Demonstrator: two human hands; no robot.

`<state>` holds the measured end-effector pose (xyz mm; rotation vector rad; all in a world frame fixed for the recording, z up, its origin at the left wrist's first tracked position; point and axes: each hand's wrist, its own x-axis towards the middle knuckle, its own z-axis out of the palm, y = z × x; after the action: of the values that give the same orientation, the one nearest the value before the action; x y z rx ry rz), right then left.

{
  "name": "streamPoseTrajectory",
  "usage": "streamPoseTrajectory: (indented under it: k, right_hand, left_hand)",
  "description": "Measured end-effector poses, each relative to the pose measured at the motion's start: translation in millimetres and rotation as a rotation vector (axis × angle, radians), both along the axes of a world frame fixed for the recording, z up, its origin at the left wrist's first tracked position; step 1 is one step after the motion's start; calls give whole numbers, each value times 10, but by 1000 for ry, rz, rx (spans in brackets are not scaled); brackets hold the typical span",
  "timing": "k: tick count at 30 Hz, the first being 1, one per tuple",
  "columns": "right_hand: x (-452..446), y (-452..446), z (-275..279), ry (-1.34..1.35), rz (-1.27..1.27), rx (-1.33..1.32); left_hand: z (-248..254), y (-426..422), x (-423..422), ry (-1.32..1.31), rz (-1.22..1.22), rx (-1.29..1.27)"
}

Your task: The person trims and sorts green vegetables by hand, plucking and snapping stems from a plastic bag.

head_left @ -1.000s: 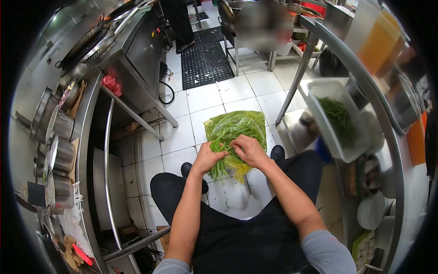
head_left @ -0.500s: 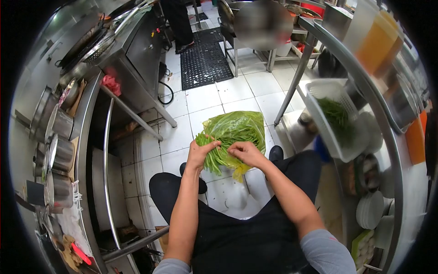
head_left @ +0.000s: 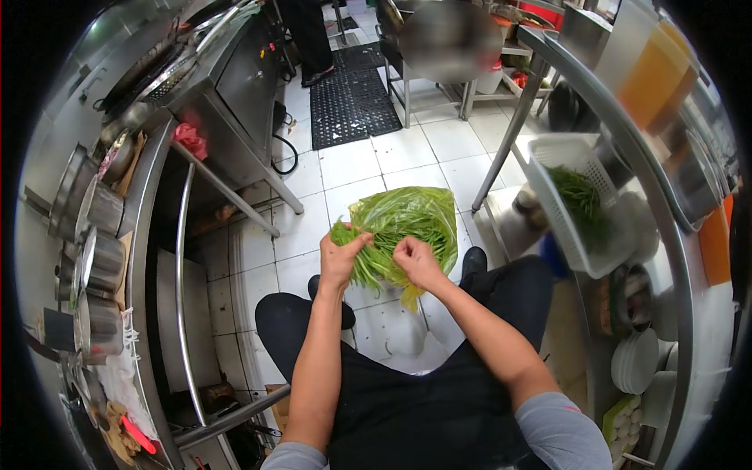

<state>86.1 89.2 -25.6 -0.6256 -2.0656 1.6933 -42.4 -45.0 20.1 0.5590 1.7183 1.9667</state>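
My left hand is closed around a bunch of green beans, long thin pods that fan out below my fingers. Beside it, my right hand has its fingertips pinched together at the front of the bag; what lies between them, if anything, is too small to make out. A translucent yellow-green plastic bag lies open between my feet, with more green beans visible inside. Its bunched yellow edge hangs just below my right hand.
On the left runs a steel counter with metal pots. To the right, a steel shelf holds a white basket of greens and stacked plates. A black mat lies ahead on the tiled floor, with a person's leg beside it.
My left hand and its green beans have shifted slightly up and left. My right hand has risen a little, its fingers drawn closer together. The bag's top has moved slightly.
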Motion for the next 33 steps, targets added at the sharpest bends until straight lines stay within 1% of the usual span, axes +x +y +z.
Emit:
streamPoseTrajectory:
  k: [1, 3, 4, 5, 6, 7, 8, 9, 11, 12, 13, 15, 16, 17, 19, 20, 22, 23, 24, 25, 26, 27, 29, 30, 32, 33]
  right_hand:
    - [-18, 36, -17, -2, -2, -2]
    - [-62, 167, -34, -19, -200, 71]
    - [-34, 224, 69, -73, -152, 173]
    - [-40, 265, -36, -73, -156, 175]
    - [-83, 312, -219, 3, -124, 446]
    - [-113, 316, -242, 81, -89, 714]
    - [-135, 294, -276, -71, 29, 586]
    - [-187, 237, -290, -69, 29, 583]
    - [-282, 80, -337, -235, 128, 528]
    - [-295, 5, -369, -163, 130, 531]
    - [-303, -54, -394, -165, 127, 528]
    - [-332, -119, -419, -93, 144, 618]
    - [-350, -124, -423, -164, 181, 629]
    - [-365, -124, -426, -158, 180, 629]
    - [-364, -111, -426, -253, 124, 506]
    - [-358, -80, -425, -250, 125, 508]
    - [-316, 37, -395, -139, 152, 433]
    - [-287, 106, -376, -140, 155, 438]
    - [-252, 172, -316, -133, 132, 351]
    - [-213, 217, -173, -126, 109, 262]
    - [-149, 275, -27, -142, 91, 308]
    - [-92, 328, 61, -141, 97, 315]
    - [-19, 416, 196, -71, 107, 226]
    - [20, 402, 316, -61, 100, 185]
    - [60, 370, 420, -54, 119, 177]
    - [80, 358, 433, -50, 125, 166]
  left_hand:
    - [6, -21, -35, -2, -2, -2]
    - [32, -98, -145, -69, 117, 93]
    - [102, -153, -174, -71, 113, 93]
    - [185, -224, -211, -146, 138, 109]
    - [245, -263, -235, -220, 166, 126]
    - [252, -281, -250, -218, 166, 128]
    - [256, -302, -262, -241, 181, 163]
    - [263, -317, -267, -265, 196, 196]
    - [251, -319, -251, -272, 193, 218]
    - [229, -316, -254, -249, 184, 186]
    - [209, -305, -256, -225, 174, 156]
    - [190, -281, -245, -202, 171, 113]
    - [192, -279, -245, -177, 174, 69]
    - [171, -277, -257, -171, 174, 69]
    - [176, -253, -239, -190, 176, 81]
    - [172, -257, -215, -184, 184, 72]
    - [141, -251, -233, -181, 160, 77]
    - [124, -251, -239, -176, 136, 80]
    - [125, -244, -224, -177, 141, 85]
    - [129, -223, -190, -150, 70, 38]
    - [129, -192, -153, -122, -2, -7]
    - [93, -146, -110, -122, 4, 1]
    - [-20, -44, -3, 175, -127, -181]
    - [-30, 9, 66, 175, -115, -178]
    - [-45, 102, 193, 312, -128, -233]
    - [-76, 118, 218, 313, -126, -234]
